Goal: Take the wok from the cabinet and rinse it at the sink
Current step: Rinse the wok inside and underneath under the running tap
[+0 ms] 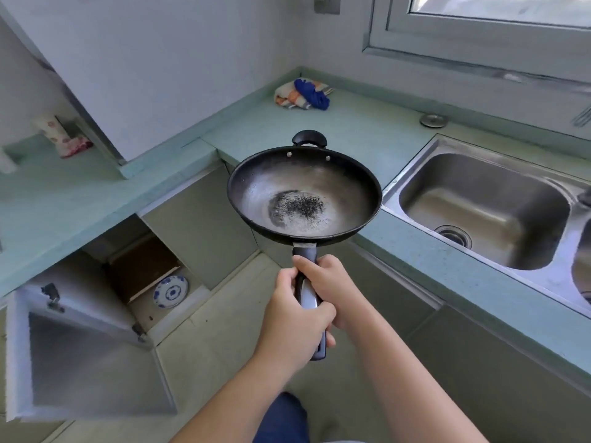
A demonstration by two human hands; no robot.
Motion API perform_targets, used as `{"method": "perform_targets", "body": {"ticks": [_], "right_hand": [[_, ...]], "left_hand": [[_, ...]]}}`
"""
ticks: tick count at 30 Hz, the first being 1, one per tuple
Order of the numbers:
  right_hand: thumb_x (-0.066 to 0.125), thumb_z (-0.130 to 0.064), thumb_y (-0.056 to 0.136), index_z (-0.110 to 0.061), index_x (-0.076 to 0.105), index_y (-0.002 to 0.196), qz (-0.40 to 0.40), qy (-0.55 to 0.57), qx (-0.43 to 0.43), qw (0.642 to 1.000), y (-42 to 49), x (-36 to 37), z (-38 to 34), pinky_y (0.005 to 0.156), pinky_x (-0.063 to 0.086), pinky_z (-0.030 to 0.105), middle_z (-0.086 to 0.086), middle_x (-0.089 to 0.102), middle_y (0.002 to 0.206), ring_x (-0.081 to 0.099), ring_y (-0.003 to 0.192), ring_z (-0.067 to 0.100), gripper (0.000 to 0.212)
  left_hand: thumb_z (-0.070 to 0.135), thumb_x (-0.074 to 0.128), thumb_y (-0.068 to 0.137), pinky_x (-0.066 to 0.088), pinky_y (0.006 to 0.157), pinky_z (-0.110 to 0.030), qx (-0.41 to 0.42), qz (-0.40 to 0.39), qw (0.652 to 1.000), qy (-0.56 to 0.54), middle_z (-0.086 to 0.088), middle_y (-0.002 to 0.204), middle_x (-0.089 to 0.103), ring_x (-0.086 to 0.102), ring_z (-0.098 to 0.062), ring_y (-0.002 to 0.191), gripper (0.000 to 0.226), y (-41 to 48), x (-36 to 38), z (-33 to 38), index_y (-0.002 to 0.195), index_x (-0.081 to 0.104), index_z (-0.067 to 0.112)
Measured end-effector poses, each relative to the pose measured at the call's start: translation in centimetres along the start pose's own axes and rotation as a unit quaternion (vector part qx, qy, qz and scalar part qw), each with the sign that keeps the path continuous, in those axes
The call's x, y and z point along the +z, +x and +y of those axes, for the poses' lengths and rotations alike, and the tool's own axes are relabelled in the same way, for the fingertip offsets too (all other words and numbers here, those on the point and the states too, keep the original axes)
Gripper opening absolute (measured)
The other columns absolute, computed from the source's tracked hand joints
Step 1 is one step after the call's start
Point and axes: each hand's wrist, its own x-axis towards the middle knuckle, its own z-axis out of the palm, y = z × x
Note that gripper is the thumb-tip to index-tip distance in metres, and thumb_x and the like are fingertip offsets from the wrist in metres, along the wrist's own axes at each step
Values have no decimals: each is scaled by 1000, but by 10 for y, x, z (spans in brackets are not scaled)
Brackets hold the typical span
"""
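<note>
A black wok [303,190] with a worn grey inside and a dark speckled patch at its bottom hangs level in the air over the counter's corner, just left of the sink [479,206]. Its long dark handle points back toward me. My left hand [295,318] grips the handle from the left and lower down, and my right hand [329,286] grips it from the right, nearer the pan. The steel sink basin is dry, with its drain showing. The cabinet [144,270] under the counter at the left stands open.
The open cabinet door [86,359] juts out at lower left. A blue-and-white plate [170,290] stands inside the cabinet. A bunched cloth [302,94] lies in the counter's far corner, and a round metal sink plug [432,120] lies behind the basin. A window is above.
</note>
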Motion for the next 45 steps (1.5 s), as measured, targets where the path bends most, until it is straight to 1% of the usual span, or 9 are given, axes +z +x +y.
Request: {"method": "perform_targets", "body": {"ticks": [6,12,16,23,29,33,37,42,45], "right_hand": [[62,-34,82,-4,48,92,81,40,9,996,38,-42,-9,38,39,14,17,51,84,51,37,2,35],[60,-27,86,-4,42,88,188,66,24,980,71,-91,-30,34,34,13,9,45,66,47,30,1,30],[60,-26,87,-4,41,88,254,77,21,964,91,-123,-36,32,33,12,7,43,63,45,27,-2,29],[57,-19,90,-7,43,71,321,112,13,940,97,-179,-34,34,36,12,5,44,53,47,30,0,26],[59,-23,87,-4,48,83,346,112,27,931,96,-221,-16,42,42,18,9,49,63,53,42,7,22],[65,-42,72,-6,44,87,364,94,58,925,101,-240,1,55,41,30,11,45,73,49,61,20,44],[62,-29,85,-6,42,89,365,92,72,924,105,-249,13,51,40,26,9,46,75,49,61,15,30],[58,-26,89,-5,42,93,352,77,86,929,107,-253,24,46,40,17,4,49,72,51,60,11,26],[55,-25,91,-6,45,96,349,46,92,931,102,-250,29,57,44,22,5,54,78,55,69,14,22]], "left_hand": [[-3,52,75,43,40,-22,17,-89,996,25,-5,68,61,54,-16,35,36,50,22,23,84,44,31],[-3,53,75,47,46,-25,21,-191,981,32,-2,77,60,53,-18,33,40,110,53,52,98,45,29],[-3,52,75,51,51,-35,21,-263,964,38,0,76,58,51,-18,33,40,143,77,67,90,44,33],[-1,51,75,41,36,-22,35,-349,934,69,0,78,59,52,-18,34,37,176,127,81,86,45,34],[-5,49,76,43,40,-25,0,-362,931,54,-4,75,59,50,-14,31,41,180,176,74,97,46,30],[-4,50,76,42,38,-24,4,-358,931,63,-8,72,61,52,-15,32,43,179,198,65,98,43,33],[-2,51,76,45,44,-29,-5,-346,936,69,-7,66,62,53,-15,34,45,184,212,54,98,42,36],[1,53,78,43,37,-21,-7,-335,938,88,-11,82,66,54,-10,36,45,186,221,35,110,42,31],[0,56,79,44,39,-21,-9,-326,942,73,-14,94,65,54,-11,36,44,187,225,20,113,48,27]]}}
